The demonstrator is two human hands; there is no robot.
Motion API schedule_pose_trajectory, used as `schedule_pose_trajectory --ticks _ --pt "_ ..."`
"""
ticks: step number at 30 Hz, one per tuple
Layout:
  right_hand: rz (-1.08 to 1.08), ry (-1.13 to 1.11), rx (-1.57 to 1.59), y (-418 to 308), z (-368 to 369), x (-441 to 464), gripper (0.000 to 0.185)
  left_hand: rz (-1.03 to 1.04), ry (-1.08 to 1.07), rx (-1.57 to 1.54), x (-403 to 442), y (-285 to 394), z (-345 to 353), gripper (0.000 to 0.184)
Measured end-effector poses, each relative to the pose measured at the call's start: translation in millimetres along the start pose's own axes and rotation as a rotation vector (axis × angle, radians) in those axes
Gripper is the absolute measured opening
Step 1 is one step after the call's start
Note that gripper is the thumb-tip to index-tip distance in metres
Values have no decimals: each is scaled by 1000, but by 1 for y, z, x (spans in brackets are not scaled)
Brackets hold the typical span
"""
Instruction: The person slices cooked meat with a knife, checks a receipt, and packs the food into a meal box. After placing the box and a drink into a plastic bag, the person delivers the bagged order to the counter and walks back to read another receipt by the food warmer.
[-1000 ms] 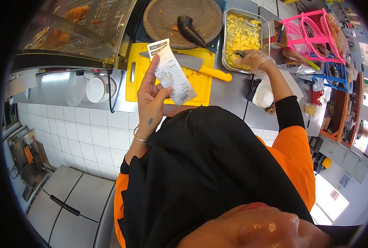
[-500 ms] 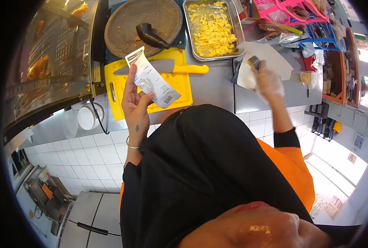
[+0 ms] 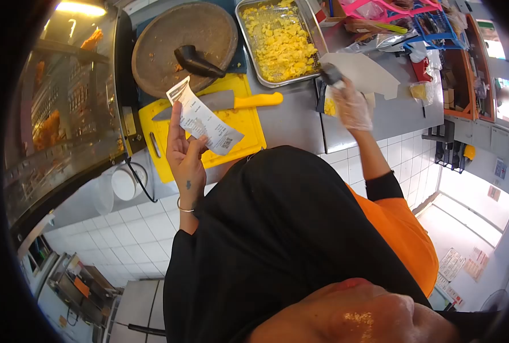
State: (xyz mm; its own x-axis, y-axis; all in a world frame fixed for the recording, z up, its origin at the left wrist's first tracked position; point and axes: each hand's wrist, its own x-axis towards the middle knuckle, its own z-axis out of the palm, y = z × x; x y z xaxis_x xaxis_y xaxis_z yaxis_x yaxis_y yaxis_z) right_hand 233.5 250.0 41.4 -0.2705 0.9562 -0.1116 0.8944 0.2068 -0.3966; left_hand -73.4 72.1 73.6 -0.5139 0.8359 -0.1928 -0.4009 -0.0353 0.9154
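My left hand (image 3: 188, 157) is closed on a printed paper receipt (image 3: 206, 123), held between thumb and fingers above a yellow cutting board (image 3: 246, 128). A yellow-handled knife (image 3: 260, 100) lies on that board, its blade partly behind the receipt. My right hand (image 3: 352, 106), in a clear plastic glove, grips a blurred dark utensil (image 3: 332, 75) whose kind I cannot make out. White wrapping paper (image 3: 368, 74) lies around this hand, with some yellow food pieces (image 3: 330, 107) below the utensil. Left of it stands a metal tray (image 3: 258, 71) of yellow crumbly food (image 3: 283, 43).
A round stone mortar (image 3: 157, 46) with a black pestle (image 3: 197, 61) sits behind the board. At the far left is a glass display case (image 3: 66, 103) of fried food. Pink (image 3: 394, 8) and blue baskets (image 3: 437, 34) with packets stand at the back right.
My right hand has moved left with the dark utensil, toward the tray, and yellow pieces now show beneath it. The left hand keeps the receipt. The whole view has shifted slightly.
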Motion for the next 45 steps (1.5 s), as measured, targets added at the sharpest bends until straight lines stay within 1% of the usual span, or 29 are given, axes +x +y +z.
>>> schedule_pose_trajectory --ticks 2,3,5,6,7,9,10,11,12,13,15,17,19,20,21,23,27,29,30,32,36,38,39,41,42,43,45 --pt "-418 91 7 -33 16 21 40 -5 -33 11 5 -1 1 72" --pt "-417 94 9 -47 17 32 40 -19 -42 32 6 -1 1 72" --pt "-111 -79 100 -67 20 53 34 -13 -40 -8 6 1 3 73" --pt "-214 -32 115 -63 25 62 49 22 -38 1 6 2 3 73" --pt "-224 -37 117 -60 31 66 49 61 -32 3 7 2 3 73" --pt "-259 -100 -34 -58 33 71 48 32 -25 -23 9 -6 0 73" --pt "-261 -107 -37 -67 36 72 48 -23 -13 -41 11 -15 -2 72" --pt "-257 -136 -189 -81 43 72 48 -78 -3 -57 13 -20 -3 72" --pt "-251 -164 -339 -92 50 70 48 -85 7 -26 10 -21 -1 71" --pt "-251 -171 -337 -94 58 69 48 -90 11 -25 9 -22 2 71" --pt "-264 -231 -451 -96 73 72 47 -66 -17 -32 9 -21 7 71" --pt "-290 -270 -470 -94 73 79 46 -57 -11 -42 12 -20 5 71" --pt "-287 -380 -436 -92 65 94 44 -54 -1 -36 13 -19 3 70" --pt "-243 -487 -484 -96 57 103 41 -54 -10 -56 15 -22 0 71" --pt "-240 -489 -485 -102 52 103 41 -57 -10 -57 15 -21 -1 71" --pt "-302 -469 -551 -113 48 103 35 -65 -16 -47 16 -18 0 70" --pt "-321 -453 -606 -126 58 99 34 -65 -20 -49 20 -15 -4 70" --pt "-245 -498 -597 -123 56 108 33 -54 -20 -34 21 -13 -6 69" --pt "-246 -501 -600 -118 59 108 33 -56 -17 -36 21 -13 -8 69" --pt "-282 -421 -585 -105 66 107 37 -72 -26 -41 23 -14 -12 68" --pt "-293 -437 -580 -109 54 113 41 -61 -32 -37 25 -12 -17 68" --pt "-278 -427 -559 -108 51 122 30 -59 -40 -54 28 -8 -18 67" --pt "-276 -426 -557 -107 42 123 30 -60 -42 -53 29 -8 -19 67" --pt "-510 -442 -569 -108 20 126 35 -49 -45 -52 30 -7 -20 67" --pt "-448 -390 -529 -110 13 125 45 -53 -54 -50 31 -8 -20 67" --pt "-435 -387 -527 -102 14 130 45 -54 -51 -27 32 -9 -20 67" --pt "-241 -433 -468 -84 13 143 50 -62 -65 -3 33 -9 -19 67"
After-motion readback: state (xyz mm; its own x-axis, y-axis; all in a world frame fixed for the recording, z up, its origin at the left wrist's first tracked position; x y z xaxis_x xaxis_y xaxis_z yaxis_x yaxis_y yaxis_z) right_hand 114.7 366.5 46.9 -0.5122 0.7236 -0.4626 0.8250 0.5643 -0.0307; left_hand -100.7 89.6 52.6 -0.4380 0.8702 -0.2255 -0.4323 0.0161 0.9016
